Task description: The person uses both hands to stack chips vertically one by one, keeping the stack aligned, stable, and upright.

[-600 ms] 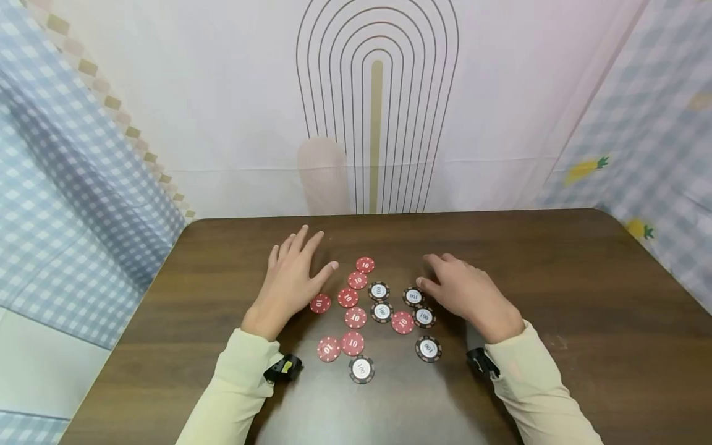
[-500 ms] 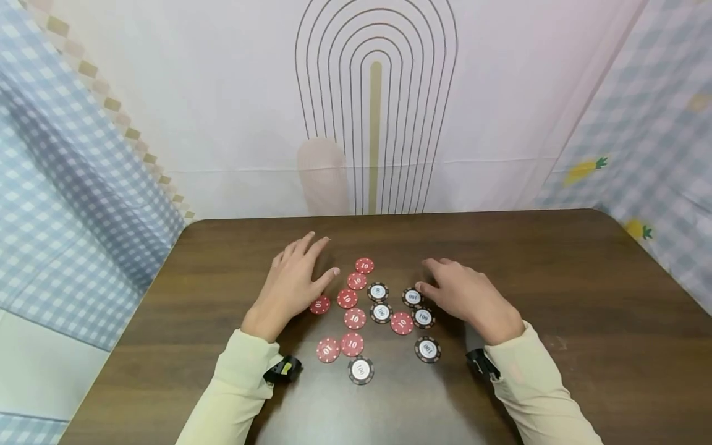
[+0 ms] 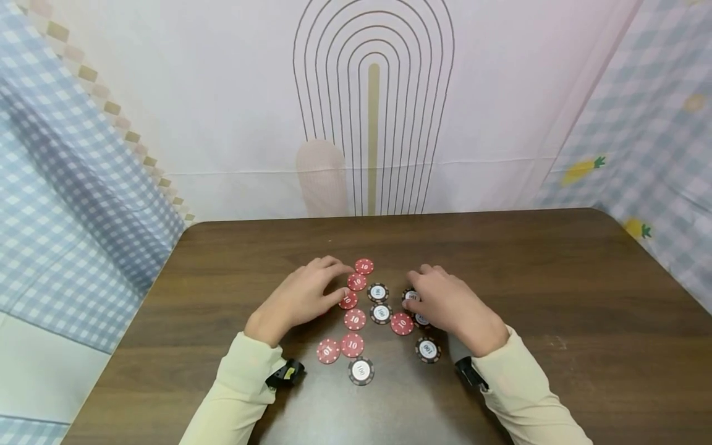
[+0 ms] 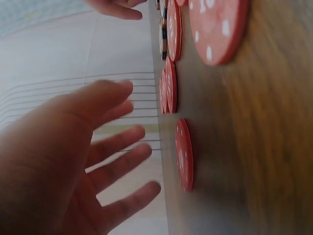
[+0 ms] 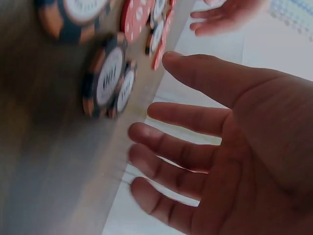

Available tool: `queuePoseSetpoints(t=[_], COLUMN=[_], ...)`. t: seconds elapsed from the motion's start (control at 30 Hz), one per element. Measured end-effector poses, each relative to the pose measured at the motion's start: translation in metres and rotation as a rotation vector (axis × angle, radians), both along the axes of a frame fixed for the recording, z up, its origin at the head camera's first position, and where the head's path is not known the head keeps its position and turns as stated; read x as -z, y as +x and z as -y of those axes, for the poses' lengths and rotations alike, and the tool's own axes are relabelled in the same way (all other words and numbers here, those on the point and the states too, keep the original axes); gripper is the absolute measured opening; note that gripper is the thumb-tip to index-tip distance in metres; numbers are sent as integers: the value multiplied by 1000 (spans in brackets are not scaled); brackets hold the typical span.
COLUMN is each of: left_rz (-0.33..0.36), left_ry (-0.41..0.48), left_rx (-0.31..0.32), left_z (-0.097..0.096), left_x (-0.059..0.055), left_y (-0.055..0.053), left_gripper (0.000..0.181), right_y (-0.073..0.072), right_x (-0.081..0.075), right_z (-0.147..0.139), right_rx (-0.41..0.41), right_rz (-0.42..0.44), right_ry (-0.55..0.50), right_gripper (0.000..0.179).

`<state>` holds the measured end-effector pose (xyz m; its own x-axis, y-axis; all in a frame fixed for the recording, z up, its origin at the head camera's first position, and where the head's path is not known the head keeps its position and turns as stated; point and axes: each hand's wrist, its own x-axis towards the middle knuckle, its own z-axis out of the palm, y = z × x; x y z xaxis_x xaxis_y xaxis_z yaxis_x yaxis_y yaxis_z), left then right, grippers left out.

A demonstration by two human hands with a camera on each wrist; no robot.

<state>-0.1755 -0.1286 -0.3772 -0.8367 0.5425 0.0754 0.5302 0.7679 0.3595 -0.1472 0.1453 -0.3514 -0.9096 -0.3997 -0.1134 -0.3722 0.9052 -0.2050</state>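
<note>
Poker chips lie flat on the brown table. My left hand hovers palm down at the left of a staggered line of red chips, thumb tip over one red chip. Its fingers are spread and loosely bent, holding nothing. In the left wrist view a lone red chip lies below the fingers. My right hand hangs over two black-and-white chips, partly covering one black chip. In the right wrist view its relaxed fingers stand apart from the overlapping black chips, with nothing between them.
Between the hands lie two black chips and a red chip. Nearer the body are two red chips and two separate black ones. A patterned white cloth hangs behind the table's far edge.
My left hand has drawn back and turned right toward the red chips, covering the leftmost one. The right hand has shifted left over the black chips. The chips have not moved.
</note>
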Motion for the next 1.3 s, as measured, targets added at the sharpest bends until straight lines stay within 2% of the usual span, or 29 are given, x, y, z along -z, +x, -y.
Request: queuePoseSetpoints(t=[0.17, 0.3, 0.43, 0.53, 0.67, 0.87, 0.97, 1.3], left_rz=[97, 170, 270, 310, 321, 353, 361, 301], left_ry=[70, 114, 148, 150, 122, 114, 118, 110], left_rx=[77, 161, 238, 272, 289, 276, 270, 283], left_z=[-4, -5, -7, -7, -7, -5, -4, -7], left_x=[-1, -3, -3, -2, -1, 1, 2, 5], left_y=[4, 3, 1, 0, 0, 0, 0, 1], left_gripper=[35, 31, 28, 27, 28, 31, 30, 24], right_y=[4, 6, 8, 10, 11, 10, 10, 12], right_x=[7, 9, 13, 16, 19, 24, 26, 25], right_z=[10, 17, 24, 27, 30, 32, 34, 37], right_rx=[-67, -100, -112, -113, -113, -144, -150, -134], right_rz=[-88, -105, -89, -92, -106, -126, -110, -31], right_ry=[-22, -20, -11, -8, -6, -50, -74, -112], right_gripper=[20, 16, 27, 34, 39, 33, 31, 29])
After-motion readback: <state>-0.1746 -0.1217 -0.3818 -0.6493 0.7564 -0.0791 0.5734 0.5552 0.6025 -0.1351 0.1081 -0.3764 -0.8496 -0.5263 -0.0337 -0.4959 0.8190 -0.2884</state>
